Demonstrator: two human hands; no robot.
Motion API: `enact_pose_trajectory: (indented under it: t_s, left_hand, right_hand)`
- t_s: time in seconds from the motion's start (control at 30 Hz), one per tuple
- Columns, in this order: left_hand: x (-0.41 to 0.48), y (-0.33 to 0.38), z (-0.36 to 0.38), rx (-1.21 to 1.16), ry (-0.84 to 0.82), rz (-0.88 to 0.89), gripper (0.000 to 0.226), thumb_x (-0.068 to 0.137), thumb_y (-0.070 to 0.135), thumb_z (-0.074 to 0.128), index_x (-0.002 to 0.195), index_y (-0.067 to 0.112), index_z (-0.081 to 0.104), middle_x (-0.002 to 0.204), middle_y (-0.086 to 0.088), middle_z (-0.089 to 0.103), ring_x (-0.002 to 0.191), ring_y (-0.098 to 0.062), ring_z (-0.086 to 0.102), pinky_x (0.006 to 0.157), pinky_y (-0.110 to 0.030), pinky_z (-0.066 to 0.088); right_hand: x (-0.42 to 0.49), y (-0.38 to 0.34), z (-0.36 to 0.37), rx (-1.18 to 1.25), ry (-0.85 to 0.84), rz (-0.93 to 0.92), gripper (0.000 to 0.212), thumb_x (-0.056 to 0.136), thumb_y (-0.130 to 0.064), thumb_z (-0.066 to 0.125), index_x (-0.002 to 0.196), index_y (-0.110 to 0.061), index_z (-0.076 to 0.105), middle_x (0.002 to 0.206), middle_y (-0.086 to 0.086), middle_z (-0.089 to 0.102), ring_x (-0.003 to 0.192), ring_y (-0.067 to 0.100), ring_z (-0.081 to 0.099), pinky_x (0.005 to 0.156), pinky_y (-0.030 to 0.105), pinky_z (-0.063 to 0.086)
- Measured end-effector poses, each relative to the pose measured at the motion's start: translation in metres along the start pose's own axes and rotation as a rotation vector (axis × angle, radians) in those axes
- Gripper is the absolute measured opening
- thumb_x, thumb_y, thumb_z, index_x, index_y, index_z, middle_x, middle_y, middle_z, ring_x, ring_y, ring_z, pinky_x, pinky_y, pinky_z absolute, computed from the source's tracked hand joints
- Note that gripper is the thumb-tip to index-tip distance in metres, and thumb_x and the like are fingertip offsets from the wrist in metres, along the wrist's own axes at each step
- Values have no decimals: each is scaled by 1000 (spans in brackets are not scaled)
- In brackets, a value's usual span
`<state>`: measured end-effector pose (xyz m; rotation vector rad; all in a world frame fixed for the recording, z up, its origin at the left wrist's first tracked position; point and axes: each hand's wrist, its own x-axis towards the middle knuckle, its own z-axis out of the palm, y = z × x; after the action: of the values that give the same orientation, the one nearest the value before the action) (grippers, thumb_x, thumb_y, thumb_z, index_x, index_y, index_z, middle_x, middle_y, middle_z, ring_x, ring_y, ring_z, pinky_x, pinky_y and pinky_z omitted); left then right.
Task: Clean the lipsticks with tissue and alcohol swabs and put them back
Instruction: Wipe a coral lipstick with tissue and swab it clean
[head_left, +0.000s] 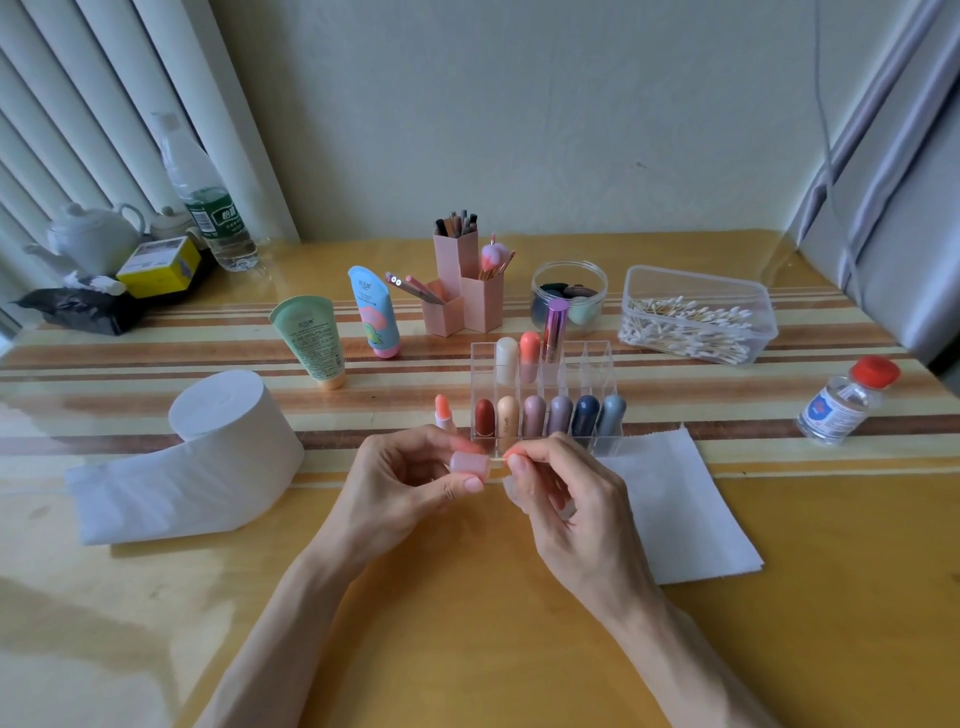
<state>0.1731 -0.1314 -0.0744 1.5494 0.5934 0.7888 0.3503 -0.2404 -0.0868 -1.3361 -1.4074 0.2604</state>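
Note:
My left hand pinches a pale pink lipstick cap, held sideways above the table. My right hand pinches a thin cotton swab stick whose tip goes into the cap's open end; a bit of crumpled tissue shows under its fingers. An uncapped peach lipstick stands upright just left of the clear organizer. The organizer holds several capped lipsticks in two rows. A flat tissue sheet lies to the right of my right hand.
A toilet paper roll lies at the left, partly unrolled. A clear tub of cotton swabs and a red-capped alcohol bottle sit at the right. Two tubes, pink brush holders and a jar stand behind the organizer.

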Motion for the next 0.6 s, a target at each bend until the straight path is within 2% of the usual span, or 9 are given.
enact_pose_trajectory:
  t_s: [0.13, 0.27, 0.33, 0.5, 0.6]
  left_hand:
    - [0, 0, -1, -17, 4, 1, 46, 73, 48, 91, 101, 15, 79, 91, -18, 78, 78, -29, 68, 64, -26, 55]
    - [0, -1, 0, -34, 17, 8, 44, 74, 45, 91, 102, 14, 79, 91, -21, 77, 75, -32, 65, 60, -27, 54]
    - [0, -2, -1, -36, 26, 19, 43, 75, 44, 91, 102, 14, 79, 91, -20, 77, 72, -34, 61, 58, -27, 54]
    - [1, -3, -2, -23, 67, 30, 46, 72, 48, 92, 100, 14, 79, 93, -18, 78, 61, -30, 55, 56, -31, 51]
    - [2, -5, -3, -11, 98, 29, 48, 71, 51, 91, 100, 14, 78, 92, -20, 77, 58, -28, 54, 58, -38, 49]
  right_hand:
    - [0, 2, 0, -45, 11, 6, 16, 107, -24, 58, 103, -14, 70, 91, -12, 70, 85, 7, 71, 65, 15, 55]
    - [-1, 7, 3, -44, -13, 32, 18, 110, -31, 56, 102, -19, 67, 85, -10, 70, 78, 14, 72, 59, 36, 58]
    - [-1, 9, 3, -24, -33, 51, 18, 110, -33, 56, 101, -21, 66, 83, -10, 70, 76, 16, 74, 59, 40, 59]
    - [-2, 10, 3, -27, -78, 51, 17, 109, -30, 57, 102, -19, 69, 79, -7, 68, 69, 17, 69, 56, 36, 56]
    - [-2, 8, 2, -50, -100, 48, 15, 109, -27, 59, 101, -19, 69, 74, -11, 62, 61, 13, 59, 53, 21, 45]
